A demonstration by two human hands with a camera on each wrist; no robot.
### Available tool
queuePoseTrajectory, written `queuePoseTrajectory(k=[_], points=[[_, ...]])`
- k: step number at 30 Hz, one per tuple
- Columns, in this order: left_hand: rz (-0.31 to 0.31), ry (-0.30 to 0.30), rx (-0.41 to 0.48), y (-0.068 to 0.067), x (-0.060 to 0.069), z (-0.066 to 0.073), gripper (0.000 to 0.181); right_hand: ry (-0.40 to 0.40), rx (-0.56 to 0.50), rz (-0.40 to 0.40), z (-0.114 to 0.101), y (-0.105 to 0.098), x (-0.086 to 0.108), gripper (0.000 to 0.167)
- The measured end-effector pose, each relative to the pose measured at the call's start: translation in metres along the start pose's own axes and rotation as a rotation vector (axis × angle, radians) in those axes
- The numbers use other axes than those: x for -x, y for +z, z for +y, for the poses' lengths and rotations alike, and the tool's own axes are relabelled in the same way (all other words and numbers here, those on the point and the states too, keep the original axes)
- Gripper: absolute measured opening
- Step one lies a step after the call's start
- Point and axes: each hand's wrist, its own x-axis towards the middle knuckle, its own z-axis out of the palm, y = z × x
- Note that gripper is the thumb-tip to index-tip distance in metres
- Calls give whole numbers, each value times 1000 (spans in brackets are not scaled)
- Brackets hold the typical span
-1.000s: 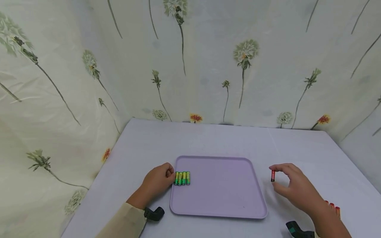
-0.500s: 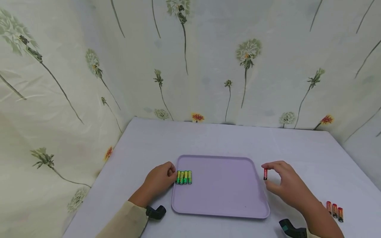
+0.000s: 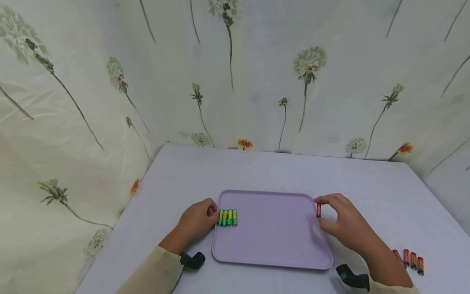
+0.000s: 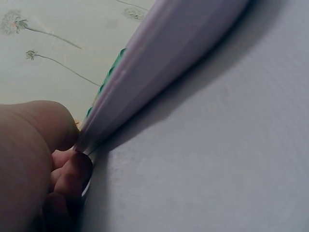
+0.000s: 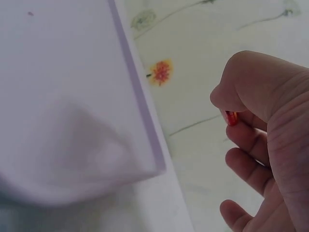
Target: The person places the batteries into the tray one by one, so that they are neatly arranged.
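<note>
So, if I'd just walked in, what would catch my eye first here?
Probably the lilac tray, low in the head view, with four green batteries in a row at its left. Then the right hand, pinching a red battery at the tray's right edge. Above, a flowered backdrop fills the top half.

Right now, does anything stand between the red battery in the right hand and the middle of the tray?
Nothing visible does. The right hand pinches the red battery near the right rim of the tray; the four green batteries lie beyond the middle, at the left edge.
</note>
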Motion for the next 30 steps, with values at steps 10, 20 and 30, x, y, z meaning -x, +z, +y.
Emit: queuePoseTrajectory(k=[10,20,30], points=[[-1,4,-4,1,-1,-2,10,-63,-10,26,-11,3,-11,43],[0,-1,-4,1,-1,-2,9,-106,-32,28,-26,6,-23,43],[-7,-6,8,1,-2,-2,9,-120,-68,9,-43,12,-39,42]])
